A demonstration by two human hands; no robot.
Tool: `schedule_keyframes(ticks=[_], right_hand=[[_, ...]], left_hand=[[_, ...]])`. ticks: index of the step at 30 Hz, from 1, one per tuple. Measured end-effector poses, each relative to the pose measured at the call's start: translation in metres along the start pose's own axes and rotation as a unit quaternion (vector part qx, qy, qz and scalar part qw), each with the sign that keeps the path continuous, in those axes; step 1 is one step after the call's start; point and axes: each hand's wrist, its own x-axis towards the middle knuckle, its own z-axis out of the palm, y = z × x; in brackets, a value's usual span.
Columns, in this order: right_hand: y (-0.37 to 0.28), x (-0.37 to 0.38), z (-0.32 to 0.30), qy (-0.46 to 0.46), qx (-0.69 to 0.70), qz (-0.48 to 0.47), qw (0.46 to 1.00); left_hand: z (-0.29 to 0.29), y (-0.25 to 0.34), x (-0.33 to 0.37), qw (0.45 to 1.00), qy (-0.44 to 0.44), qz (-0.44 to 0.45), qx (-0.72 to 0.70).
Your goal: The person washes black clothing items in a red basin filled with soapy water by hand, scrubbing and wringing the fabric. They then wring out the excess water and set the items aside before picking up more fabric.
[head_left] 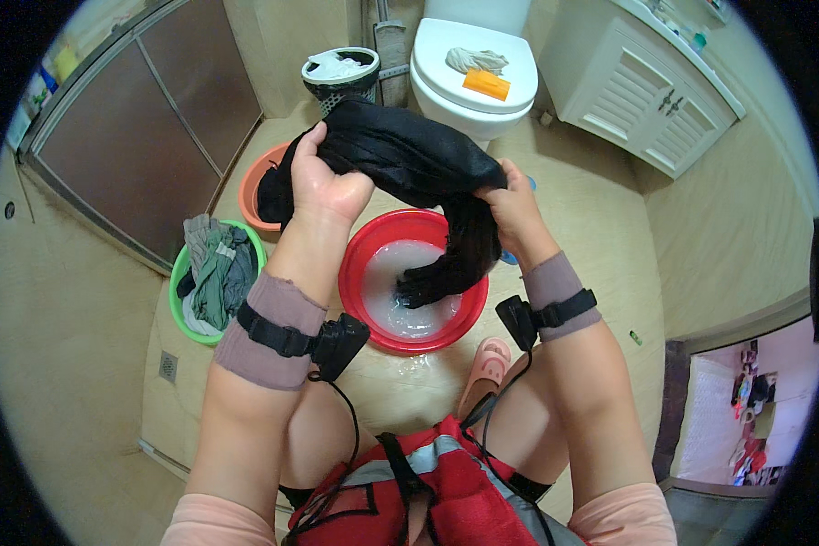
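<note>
Head view: a bathroom floor is seen from above.
Black garment (409,164): held up between both hands, its lower end hung down into the cloudy water of the red basin (359,300).
Left hand (323,187): clenched on the garment's left part.
Right hand (514,209): clenched on its right part.
Green basin (177,309): filled with grey-green clothes, set left of the red one.
Orange basin (250,182): partly hidden behind the garment.

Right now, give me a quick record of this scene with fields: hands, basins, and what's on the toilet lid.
left hand: grips black garment
right hand: grips the same garment
garment: lower end hangs into red basin of cloudy water
green basin: piled clothes
orange basin: behind the garment, contents hidden
toilet lid: orange bar and rag
</note>
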Motion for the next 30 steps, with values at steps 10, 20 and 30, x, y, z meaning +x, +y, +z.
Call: schedule_keyframes(ticks=[10, 20, 30], right_hand=[[0.028, -0.010, 0.014, -0.172, -0.185, 0.299, 0.920], [0.079, -0.026, 0.062, -0.142, 0.332, 0.495, 0.790], [0.020, 0.049, -0.005, -0.038, 0.561, 0.210, 0.800]], left_hand=[[0.006, -0.008, -0.011, 0.997, -0.059, -0.050, 0.013], [0.011, -0.015, -0.017, 0.989, -0.132, -0.064, -0.007], [-0.008, -0.005, -0.023, 0.997, -0.039, -0.047, 0.047]])
